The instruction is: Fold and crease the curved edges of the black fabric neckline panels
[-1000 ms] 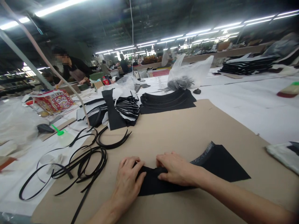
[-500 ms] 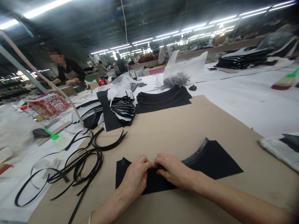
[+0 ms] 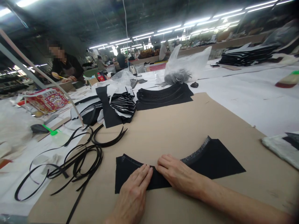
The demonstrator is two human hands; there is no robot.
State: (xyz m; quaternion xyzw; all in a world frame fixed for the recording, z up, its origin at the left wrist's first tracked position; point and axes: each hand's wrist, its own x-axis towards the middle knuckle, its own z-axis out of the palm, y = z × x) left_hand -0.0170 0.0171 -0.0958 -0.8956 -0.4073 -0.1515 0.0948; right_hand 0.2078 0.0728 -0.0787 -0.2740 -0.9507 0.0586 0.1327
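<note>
A black fabric piece [image 3: 221, 161] with a curved upper edge lies on the brown board [image 3: 182, 124]. A grey, rough-looking strip runs along its curve, showing at both ends. My left hand [image 3: 135, 186] rests flat on the piece, fingers stretched out together, tips at the middle of the curved edge. Close beside it, my right hand [image 3: 175, 171] has its fingers bent over the same edge and closed on the fabric. Its thumb is hidden. The middle stretch of the edge is partly covered by both hands.
Coiled black strips [image 3: 86, 161] lie to the left. Behind are stacked black pieces [image 3: 163, 98], a fanned bundle of striped pieces [image 3: 123, 107] and a clear plastic bag [image 3: 187, 63]. A green-capped bottle [image 3: 58, 137] stands left. A person [image 3: 66, 67] works at the far left.
My left hand has opened from a pinch at the edge and now lies flat, slightly lower. My right hand stays at the edge. More of the left curve shows.
</note>
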